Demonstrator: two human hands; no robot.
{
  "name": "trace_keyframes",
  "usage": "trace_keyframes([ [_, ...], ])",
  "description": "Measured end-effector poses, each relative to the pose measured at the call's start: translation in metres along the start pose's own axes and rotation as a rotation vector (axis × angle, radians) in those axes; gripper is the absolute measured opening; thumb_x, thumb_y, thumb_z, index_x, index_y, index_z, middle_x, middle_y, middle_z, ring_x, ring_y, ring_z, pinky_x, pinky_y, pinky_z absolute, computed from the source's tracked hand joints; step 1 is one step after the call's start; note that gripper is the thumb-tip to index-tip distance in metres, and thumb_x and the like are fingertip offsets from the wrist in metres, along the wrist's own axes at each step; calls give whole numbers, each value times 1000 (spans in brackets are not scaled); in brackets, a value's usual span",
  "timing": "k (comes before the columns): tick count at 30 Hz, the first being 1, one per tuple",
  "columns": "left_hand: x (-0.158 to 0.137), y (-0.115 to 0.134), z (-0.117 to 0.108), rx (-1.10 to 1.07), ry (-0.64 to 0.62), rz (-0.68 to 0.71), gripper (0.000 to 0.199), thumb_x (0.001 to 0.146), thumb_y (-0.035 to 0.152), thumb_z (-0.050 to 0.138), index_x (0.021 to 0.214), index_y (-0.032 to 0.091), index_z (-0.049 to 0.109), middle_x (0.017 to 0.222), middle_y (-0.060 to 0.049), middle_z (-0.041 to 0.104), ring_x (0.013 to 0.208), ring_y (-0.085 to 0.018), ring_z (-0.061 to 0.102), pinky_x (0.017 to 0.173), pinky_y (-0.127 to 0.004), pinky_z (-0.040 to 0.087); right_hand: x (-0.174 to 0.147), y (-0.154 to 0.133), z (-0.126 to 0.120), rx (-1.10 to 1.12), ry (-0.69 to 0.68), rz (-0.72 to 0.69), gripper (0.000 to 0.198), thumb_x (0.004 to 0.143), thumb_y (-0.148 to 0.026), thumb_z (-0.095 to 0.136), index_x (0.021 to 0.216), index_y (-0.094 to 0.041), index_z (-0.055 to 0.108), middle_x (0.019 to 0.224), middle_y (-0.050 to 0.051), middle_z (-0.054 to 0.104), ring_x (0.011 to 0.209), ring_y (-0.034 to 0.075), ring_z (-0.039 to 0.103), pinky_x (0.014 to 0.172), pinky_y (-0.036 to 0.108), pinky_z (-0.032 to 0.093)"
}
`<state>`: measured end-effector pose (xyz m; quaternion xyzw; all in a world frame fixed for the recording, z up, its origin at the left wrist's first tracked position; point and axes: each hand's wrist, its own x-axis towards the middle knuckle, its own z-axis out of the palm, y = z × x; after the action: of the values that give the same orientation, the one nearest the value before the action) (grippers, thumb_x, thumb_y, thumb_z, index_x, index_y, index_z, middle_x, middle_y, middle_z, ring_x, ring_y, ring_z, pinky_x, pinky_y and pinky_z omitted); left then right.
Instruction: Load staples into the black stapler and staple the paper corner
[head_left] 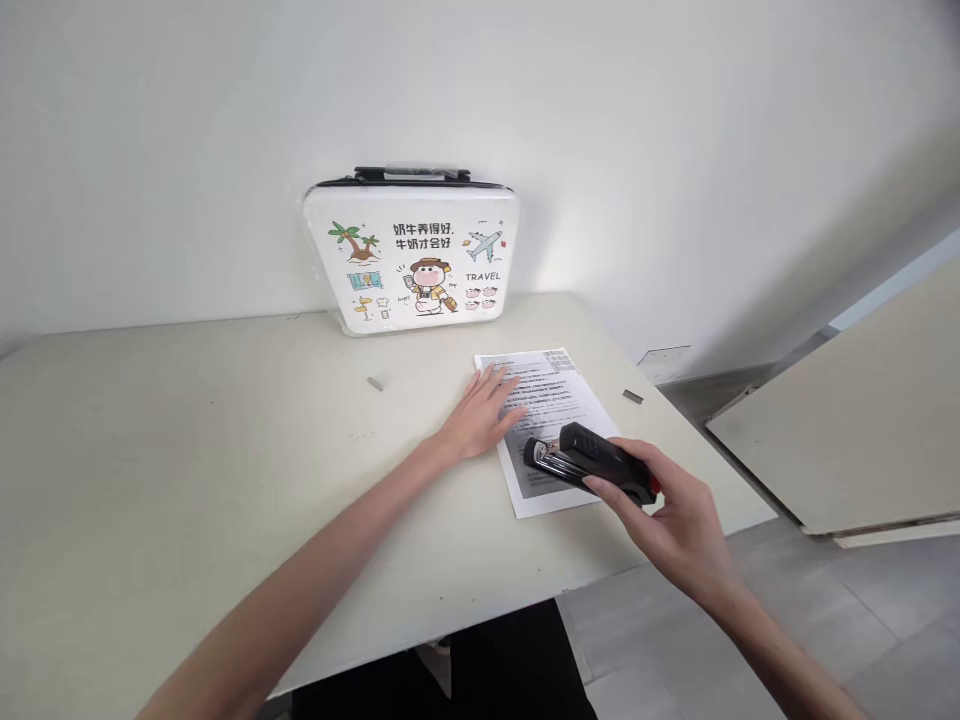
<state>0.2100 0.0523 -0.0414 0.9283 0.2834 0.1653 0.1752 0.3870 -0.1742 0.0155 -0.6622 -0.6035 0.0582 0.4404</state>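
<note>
A printed sheet of paper lies on the right part of the table. Over its left edge my left hand rests flat, fingers spread. My right hand grips a black stapler with a red detail at its rear. The stapler's jaws point left and stand apart above the lower half of the sheet; no paper shows between them. Part of the sheet's lower right corner is hidden behind the stapler and the right hand.
A white cartoon-printed case with a black handle stands against the wall at the back of the table. One small strip of staples lies right of the sheet, another grey strip to its left. The table's right edge is close by.
</note>
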Motion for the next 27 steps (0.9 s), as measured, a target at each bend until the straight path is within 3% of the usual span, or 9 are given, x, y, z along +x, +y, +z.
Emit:
trace_keyframes([
  [4, -60, -26, -32, -146, 12, 15, 62, 107, 60, 41, 155, 22, 51, 166, -9, 43, 158, -28, 32, 131, -45, 25, 3, 1, 5, 60, -65, 20, 24, 96, -44, 70, 112, -27, 68, 95, 4, 76, 76, 20, 67, 58, 28, 52],
  [8, -120, -48, -72, -312, 23, -180, 52, 103, 60, 49, 146, 32, 61, 156, -3, 57, 143, -28, 55, 123, -45, 39, 17, 1, 30, 150, -182, 36, 26, 97, -46, 68, 116, -28, 67, 106, 5, 77, 87, 22, 70, 65, 31, 56],
  [12, -156, -58, -100, -530, 177, -342, 46, 99, 63, 57, 124, 29, 75, 134, -6, 73, 129, -30, 65, 114, -44, 48, 42, -6, 73, 185, -310, -16, 26, 96, -46, 68, 114, -27, 67, 107, 4, 77, 92, 23, 71, 75, 34, 57],
  [17, -170, -69, -108, -741, 463, -515, 46, 93, 67, 66, 106, 24, 76, 115, -11, 78, 113, -31, 72, 112, -46, 48, 73, -27, 135, 221, -477, -79, 27, 94, -46, 69, 113, -27, 68, 107, 3, 77, 94, 24, 72, 85, 37, 56],
  [21, -170, -75, -103, -909, 622, -550, 46, 88, 65, 72, 101, 21, 74, 104, -10, 77, 101, -27, 72, 107, -46, 51, 91, -44, 176, 302, -548, -93, 30, 92, -43, 71, 117, -26, 68, 113, 3, 77, 101, 23, 72, 90, 37, 54],
  [27, -169, -72, -100, -868, 731, -595, 40, 90, 60, 69, 97, 21, 72, 98, -8, 75, 99, -26, 70, 101, -45, 54, 97, -54, 205, 380, -566, -152, 32, 93, -45, 70, 118, -26, 68, 115, 4, 76, 103, 23, 71, 93, 38, 53],
])
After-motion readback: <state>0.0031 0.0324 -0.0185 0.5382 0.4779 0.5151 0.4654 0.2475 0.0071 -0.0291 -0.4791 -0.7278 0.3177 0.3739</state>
